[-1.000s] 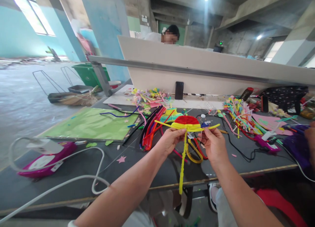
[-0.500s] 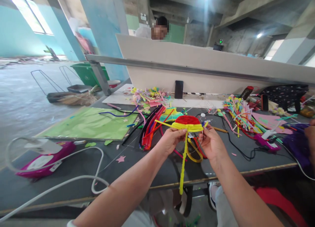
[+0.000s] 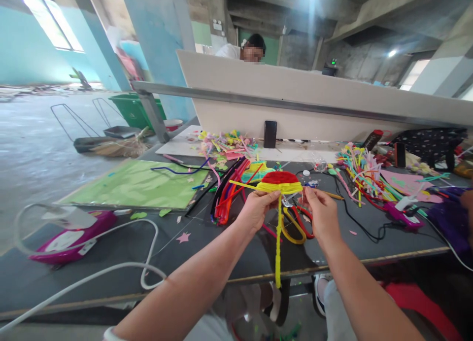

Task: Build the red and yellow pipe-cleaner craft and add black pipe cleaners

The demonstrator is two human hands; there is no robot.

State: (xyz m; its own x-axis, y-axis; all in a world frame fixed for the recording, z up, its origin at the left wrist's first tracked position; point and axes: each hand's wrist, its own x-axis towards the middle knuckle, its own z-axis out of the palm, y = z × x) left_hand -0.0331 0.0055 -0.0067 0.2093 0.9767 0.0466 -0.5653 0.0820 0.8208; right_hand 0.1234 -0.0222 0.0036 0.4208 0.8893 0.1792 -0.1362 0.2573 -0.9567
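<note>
My left hand pinches the lower edge of a half-round piece made of pipe cleaners, red on top with yellow bands below. One loose yellow end sticks out to the left and a long yellow stem hangs down past the table edge. At the piece's right edge my right hand has its thumb and fingers pressed together. A thin wire-like line shows by those fingertips; what they grip is too small to make out. Scissors with yellow and red handles lie on the table just behind the stem.
A bundle of coloured pipe cleaners lies left of my hands, by a green sheet. A magenta power strip trails a white cable. A phone leans on the white partition; a person sits beyond. Pastel pipe-cleaner flowers are heaped right.
My right hand has shifted slightly right and down, and the yellow tip at its fingers no longer shows. More of the scissors is visible. My left hand keeps its hold.
</note>
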